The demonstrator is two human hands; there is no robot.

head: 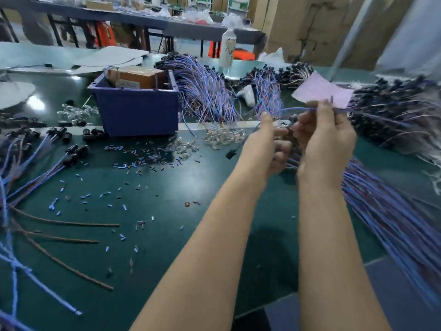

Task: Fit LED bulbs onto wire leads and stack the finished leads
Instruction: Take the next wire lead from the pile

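The green tabletop [167, 211] is carrying it all. A stack of finished leads [393, 120] is lying along its right edge, and a blue bin [138, 111] is standing toward the far left. Over the right-centre, the right hand [324, 139] is pinching a blue wire lead [293, 110]. The left hand [267, 144] is curling round the lead's other end, though blur is hiding the exact grip. Clear LED bulbs [224, 137] are lying just beyond. Keeping the lead's end steady and short between the fingertips is probably helping a bulb seat squarely.
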